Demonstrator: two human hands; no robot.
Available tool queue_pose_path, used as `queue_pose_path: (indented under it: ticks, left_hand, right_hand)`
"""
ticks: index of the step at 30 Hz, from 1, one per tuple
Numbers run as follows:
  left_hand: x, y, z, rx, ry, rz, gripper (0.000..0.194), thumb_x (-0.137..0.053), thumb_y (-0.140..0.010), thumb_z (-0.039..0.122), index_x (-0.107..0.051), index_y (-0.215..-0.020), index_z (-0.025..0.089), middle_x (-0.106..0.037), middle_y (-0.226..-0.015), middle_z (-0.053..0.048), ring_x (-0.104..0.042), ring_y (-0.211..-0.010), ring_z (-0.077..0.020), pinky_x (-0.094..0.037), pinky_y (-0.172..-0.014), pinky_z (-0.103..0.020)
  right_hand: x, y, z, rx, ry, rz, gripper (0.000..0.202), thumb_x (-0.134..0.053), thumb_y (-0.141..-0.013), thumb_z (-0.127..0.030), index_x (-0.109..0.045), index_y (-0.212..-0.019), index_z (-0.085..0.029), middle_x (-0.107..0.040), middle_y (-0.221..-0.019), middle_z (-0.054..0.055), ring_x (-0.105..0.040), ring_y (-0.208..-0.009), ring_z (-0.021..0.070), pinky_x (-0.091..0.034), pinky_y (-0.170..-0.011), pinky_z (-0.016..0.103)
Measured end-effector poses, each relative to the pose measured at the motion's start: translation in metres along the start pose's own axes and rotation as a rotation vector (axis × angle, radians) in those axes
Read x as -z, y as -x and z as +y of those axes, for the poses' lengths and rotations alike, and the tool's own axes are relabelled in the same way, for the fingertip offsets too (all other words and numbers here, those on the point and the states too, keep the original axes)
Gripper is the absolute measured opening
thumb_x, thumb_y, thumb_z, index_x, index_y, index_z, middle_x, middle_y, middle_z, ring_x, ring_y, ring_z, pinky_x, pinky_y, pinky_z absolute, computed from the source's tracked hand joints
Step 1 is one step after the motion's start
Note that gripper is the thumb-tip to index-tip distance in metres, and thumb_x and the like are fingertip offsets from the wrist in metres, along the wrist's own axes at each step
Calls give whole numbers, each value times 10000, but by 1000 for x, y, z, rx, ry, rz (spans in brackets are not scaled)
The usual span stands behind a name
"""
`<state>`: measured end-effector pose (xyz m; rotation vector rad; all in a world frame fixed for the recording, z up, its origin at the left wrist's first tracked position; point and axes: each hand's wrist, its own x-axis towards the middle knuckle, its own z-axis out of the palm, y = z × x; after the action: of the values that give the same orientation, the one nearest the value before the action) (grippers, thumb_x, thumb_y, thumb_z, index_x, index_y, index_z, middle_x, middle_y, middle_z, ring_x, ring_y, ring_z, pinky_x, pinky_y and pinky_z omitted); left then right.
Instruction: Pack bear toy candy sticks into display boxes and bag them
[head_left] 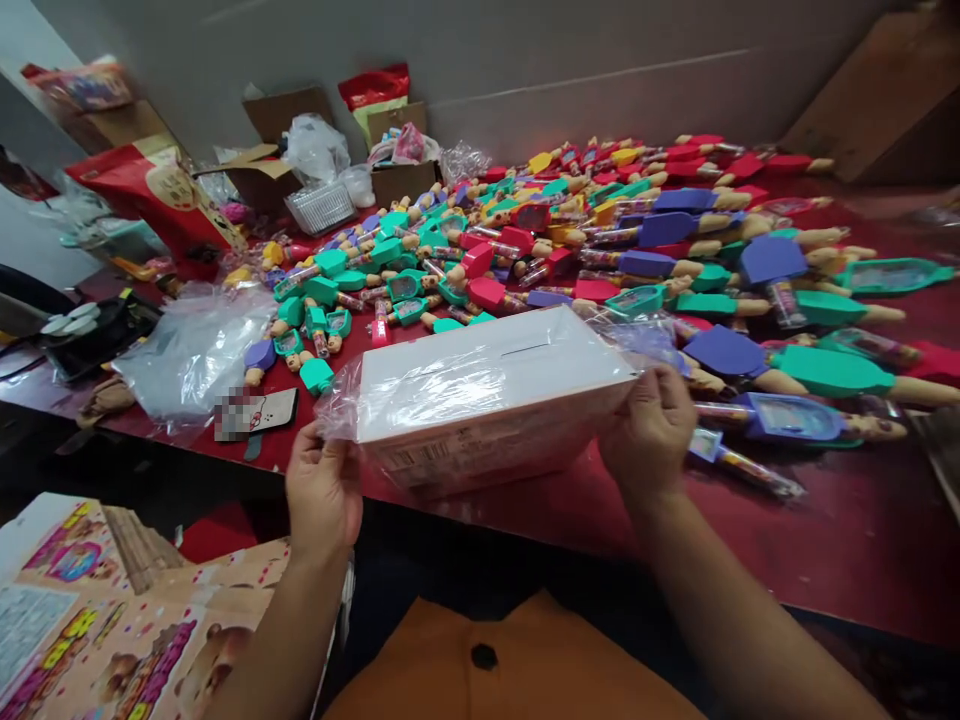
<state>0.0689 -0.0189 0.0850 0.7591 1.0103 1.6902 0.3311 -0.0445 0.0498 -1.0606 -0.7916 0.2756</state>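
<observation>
A white box (487, 385) wrapped in clear plastic film rests at the near edge of the dark red table (847, 540). My left hand (324, 490) pinches the loose film at the box's left end. My right hand (651, 435) grips the film at its right end. Behind the box lies a wide heap of small plastic toys (600, 240) in green, red, blue and yellow, many with tan handles.
A crumpled clear bag (191, 350) and a small card (259, 412) lie left of the box. Open cardboard boxes (274, 150), a red bag (161, 195) and a white basket (322, 207) stand at the back left. Printed flat cartons (97, 620) lie below at the near left.
</observation>
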Motion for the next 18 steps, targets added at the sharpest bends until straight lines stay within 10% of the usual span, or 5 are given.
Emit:
queue_pose_path:
  ticks: [9, 18]
  left_hand:
    - [-30, 5, 1, 308, -145, -132, 474, -759, -617, 407, -630, -1007, 171, -716, -904, -58, -656, -874, -231, -516, -827, -370]
    - [13, 59, 40, 952, -245, -298, 247, -700, -681, 401, -726, -824, 202, -731, -910, -71, -673, -815, -177, -510, -661, -224]
  right_hand:
    - [-33, -21, -23, -603, -335, -230, 248, -638, -661, -338, -618, -877, -217, -651, -852, 7, -603, -911, 218, -520, -796, 344]
    - [66, 42, -42, -844, 18, -381, 318, -737, -540, -504, -698, -767, -285, -678, -802, 41, -645, -822, 306, -573, -716, 425]
